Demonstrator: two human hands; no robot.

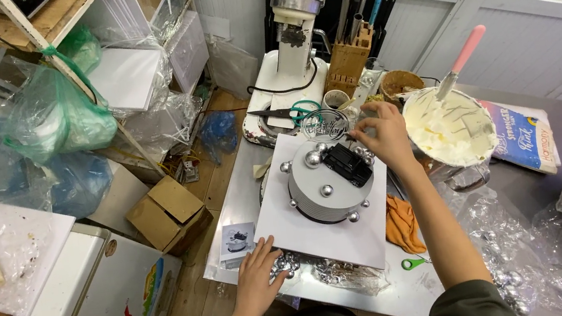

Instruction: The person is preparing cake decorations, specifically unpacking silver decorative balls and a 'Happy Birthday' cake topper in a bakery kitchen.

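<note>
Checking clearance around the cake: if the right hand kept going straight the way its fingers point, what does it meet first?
The right hand points left along the cake's far edge, so it would probably meet the round clear topper standing at the back of the grey cake first. Depth is unclear; it could brush the silver balls instead.
</note>
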